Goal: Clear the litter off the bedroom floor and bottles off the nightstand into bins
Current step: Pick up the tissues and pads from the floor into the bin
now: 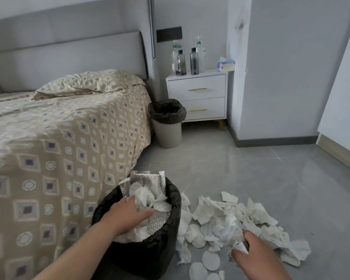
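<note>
A black-lined bin [170, 217] stands by the bed's corner, heaped with crumpled tissue, round pads and a silver foil packet [148, 179]. My left hand [127, 214] lies flat on that heap, fingers spread, pressing on it. To the bin's right a pile of white litter [236, 217] covers the grey floor: crumpled tissues and round cotton pads. My right hand [251, 253] is closed on crumpled paper at the pile's near edge. Several bottles [194, 61], clear and dark, stand on the white nightstand [196, 98] at the back.
A second bin [168, 126] with a dark liner stands between the bed [59, 138] and the nightstand. A tissue pack [226, 64] lies on the nightstand's right side. A wall corner juts out at the right, and bare grey floor lies beyond the litter.
</note>
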`<action>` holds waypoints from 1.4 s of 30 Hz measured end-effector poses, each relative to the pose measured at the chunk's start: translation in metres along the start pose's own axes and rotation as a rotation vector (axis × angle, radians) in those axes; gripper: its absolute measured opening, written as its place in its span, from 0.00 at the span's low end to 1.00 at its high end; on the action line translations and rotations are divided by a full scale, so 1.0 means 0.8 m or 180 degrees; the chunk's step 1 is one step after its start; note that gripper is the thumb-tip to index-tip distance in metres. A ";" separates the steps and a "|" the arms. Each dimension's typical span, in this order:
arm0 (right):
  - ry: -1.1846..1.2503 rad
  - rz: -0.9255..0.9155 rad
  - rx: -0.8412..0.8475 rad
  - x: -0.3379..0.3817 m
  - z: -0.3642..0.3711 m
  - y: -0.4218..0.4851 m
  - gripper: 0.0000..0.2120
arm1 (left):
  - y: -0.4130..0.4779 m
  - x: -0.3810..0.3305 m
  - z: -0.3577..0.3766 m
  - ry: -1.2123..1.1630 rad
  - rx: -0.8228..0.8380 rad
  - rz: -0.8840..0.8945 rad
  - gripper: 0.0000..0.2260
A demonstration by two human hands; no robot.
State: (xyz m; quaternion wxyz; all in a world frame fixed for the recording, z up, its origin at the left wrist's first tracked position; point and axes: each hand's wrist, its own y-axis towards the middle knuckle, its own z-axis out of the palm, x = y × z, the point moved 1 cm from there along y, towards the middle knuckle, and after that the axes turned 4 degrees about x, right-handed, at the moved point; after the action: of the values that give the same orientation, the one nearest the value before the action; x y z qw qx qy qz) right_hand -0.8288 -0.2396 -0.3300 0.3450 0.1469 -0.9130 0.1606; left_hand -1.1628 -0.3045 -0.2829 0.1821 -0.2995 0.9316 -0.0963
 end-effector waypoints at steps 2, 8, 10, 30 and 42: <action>-0.0089 -0.0032 -0.0032 0.004 0.001 -0.001 0.05 | -0.030 0.019 -0.010 0.0022 -0.0089 -0.0086 0.49; -0.0301 -0.0179 0.0058 0.030 0.010 -0.011 0.08 | -0.084 0.071 0.012 -0.0120 -0.0095 -0.0072 0.33; -0.0311 -0.0320 0.0078 0.049 0.009 -0.013 0.07 | -0.081 0.075 0.016 -0.0112 -0.0139 -0.0085 0.31; -0.2145 -0.1833 0.0636 0.254 0.117 0.105 0.37 | -0.045 0.090 0.014 -0.0274 0.0635 -0.0148 0.36; -0.2947 -0.1827 0.1626 0.267 0.189 0.143 0.41 | -0.051 0.087 0.003 -0.0284 0.0811 -0.0176 0.35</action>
State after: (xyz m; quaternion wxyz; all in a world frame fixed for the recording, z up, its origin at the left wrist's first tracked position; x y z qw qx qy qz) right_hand -1.1137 -0.2294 -0.3152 -0.1051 0.5204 -0.8248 0.1947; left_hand -1.1934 -0.3788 -0.2928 0.2572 -0.3034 0.8942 -0.2055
